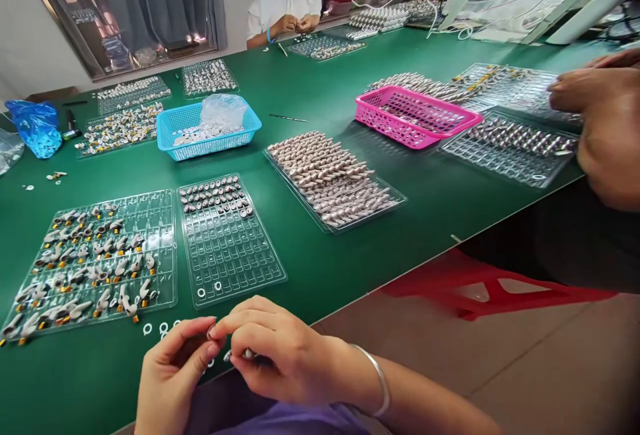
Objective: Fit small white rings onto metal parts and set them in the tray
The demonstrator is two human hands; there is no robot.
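My left hand (173, 368) is closed in a pinch, its thumb and fingers on a small rounded grey part (211, 332). My right hand (283, 348) meets it from the other side, index finger and thumb tip on the same part. Another small shiny piece (249, 354) shows under the right hand's curled fingers. White rings (163, 328) lie on the table beside my left hand. Just beyond the hands, a clear tray (230, 255) bears rows of small dark-grey rounded parts (215, 195) and two white rings at its near edge.
To the left is a tray (150, 215) of white pieces with yellow ends. Farther off stand a blue basket (210, 145), a tray of stacked beige stemmed parts (325, 175) and a pink basket (420, 135). Another person's hands (607, 108) are at the right; a co-worker (287, 2) sits across.
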